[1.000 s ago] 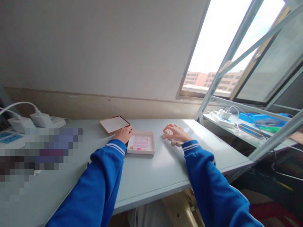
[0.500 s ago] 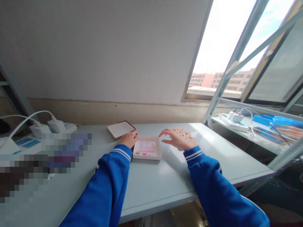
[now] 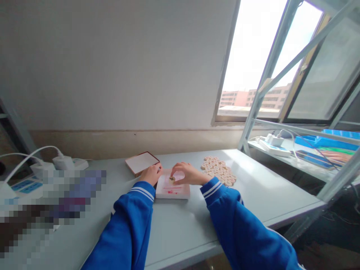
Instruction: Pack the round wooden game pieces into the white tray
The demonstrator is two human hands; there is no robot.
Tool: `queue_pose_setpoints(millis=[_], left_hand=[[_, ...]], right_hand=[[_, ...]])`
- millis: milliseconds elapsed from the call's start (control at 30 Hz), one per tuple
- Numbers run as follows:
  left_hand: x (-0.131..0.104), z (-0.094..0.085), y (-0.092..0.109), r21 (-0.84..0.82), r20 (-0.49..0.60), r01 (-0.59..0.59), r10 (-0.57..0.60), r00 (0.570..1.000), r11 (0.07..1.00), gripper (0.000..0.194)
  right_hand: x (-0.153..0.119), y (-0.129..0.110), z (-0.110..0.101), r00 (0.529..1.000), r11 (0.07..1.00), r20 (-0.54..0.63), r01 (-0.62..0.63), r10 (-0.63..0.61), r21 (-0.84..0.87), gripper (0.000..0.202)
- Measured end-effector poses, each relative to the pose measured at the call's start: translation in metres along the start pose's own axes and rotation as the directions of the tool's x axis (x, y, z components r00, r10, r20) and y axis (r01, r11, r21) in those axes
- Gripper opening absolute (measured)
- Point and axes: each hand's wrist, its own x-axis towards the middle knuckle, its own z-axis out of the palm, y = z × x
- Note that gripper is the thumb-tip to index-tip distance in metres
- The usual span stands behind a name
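Observation:
A shallow white box (image 3: 173, 194) with pink and red print inside lies on the desk in front of me. My left hand (image 3: 151, 174) is closed at its left side, fingers curled over the edge and partly hidden. Above the box, my right hand (image 3: 187, 173) pinches a round wooden Chinese chess piece (image 3: 172, 180) with a dark character, between thumb and fingers. Right of the box, several more round wooden pieces (image 3: 219, 170) lie flat in a tight cluster. Behind my left hand sits a brown-edged box lid (image 3: 142, 162), pale side up.
White power strips (image 3: 63, 162) with plugs and cables stand at the left, beside a blurred patch. A metal frame post (image 3: 257, 103) rises at the right. Beyond it, a second desk holds a power strip (image 3: 274, 147) and blue trays (image 3: 312, 141). The desk's front edge (image 3: 185, 257) runs near me.
My right hand has moved left from beside the cluster to over the box and now pinches a chess piece. The left hand stays at the box's side. The view has shifted slightly.

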Motion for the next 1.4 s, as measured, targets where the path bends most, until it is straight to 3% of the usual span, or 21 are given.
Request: queue_pose_setpoints(millis=[167,300,400,567,733,833,933,967,1033,1067,1133,1233,1300,1400], left_hand=[[0.0,-0.003,-0.003,0.039,0.007,-0.019,0.019,1.0,0.999,0.025],[-0.001,-0.003,-0.003,0.062,0.0,-0.015,0.015,1.0,0.998,0.025],[0.0,-0.002,-0.004,0.068,-0.003,-0.026,0.027,1.0,0.997,0.025],[0.001,-0.001,-0.005,0.074,0.005,-0.016,0.016,1.0,0.997,0.025],[0.001,-0.001,-0.004,0.081,0.001,-0.014,0.014,1.0,0.997,0.026],[0.001,0.0,-0.004,0.097,-0.018,-0.01,0.011,1.0,0.995,0.025],[0.0,0.0,-0.004,0.099,-0.021,-0.018,0.02,1.0,0.995,0.026],[0.0,-0.001,-0.004,0.099,-0.022,-0.02,0.023,0.999,0.995,0.026],[-0.001,-0.001,-0.004,0.1,-0.027,-0.022,0.025,0.999,0.995,0.025],[-0.001,-0.001,-0.004,0.102,-0.028,-0.022,0.025,0.999,0.995,0.025],[-0.001,-0.001,-0.003,0.106,-0.027,-0.018,0.021,0.999,0.994,0.025],[-0.001,-0.001,-0.002,0.112,-0.019,-0.013,0.015,1.0,0.994,0.027],[-0.001,-0.001,-0.002,0.117,-0.021,-0.015,0.018,1.0,0.993,0.027],[-0.002,-0.001,-0.001,0.121,-0.032,-0.013,0.017,0.999,0.993,0.027]], right_hand=[[-0.034,0.05,-0.027,0.978,0.978,-0.105,-0.19,0.18,-0.088,0.021],[-0.058,0.075,-0.033,0.941,0.912,-0.128,-0.335,0.312,-0.237,0.025],[-0.064,0.076,-0.033,0.908,0.881,-0.191,-0.41,0.372,-0.235,0.03],[-0.055,0.069,-0.028,0.946,0.92,-0.156,-0.316,0.286,-0.231,0.023],[-0.058,0.075,-0.024,0.924,0.875,-0.181,-0.379,0.338,-0.301,0.016],[-0.057,0.066,-0.026,0.921,0.9,-0.237,-0.363,0.308,-0.241,0.022],[-0.042,0.04,-0.021,0.944,0.962,-0.268,-0.237,0.194,-0.138,0.028],[-0.034,0.029,-0.016,0.961,0.983,-0.243,-0.156,0.129,-0.094,0.027],[-0.017,0.008,-0.002,0.998,1.0,-0.068,0.004,-0.006,-0.028,0.027],[-0.009,-0.001,0.006,1.0,0.999,0.012,0.026,-0.025,-0.035,0.031],[0.003,-0.017,0.021,0.995,0.991,0.086,-0.031,0.042,-0.131,0.036],[0.011,-0.029,0.03,0.983,0.958,0.051,-0.16,0.177,-0.236,0.038],[0.01,-0.031,0.028,0.967,0.946,0.057,-0.23,0.249,-0.231,0.043],[0.007,-0.026,0.02,0.932,0.93,0.091,-0.337,0.352,-0.146,0.029]])
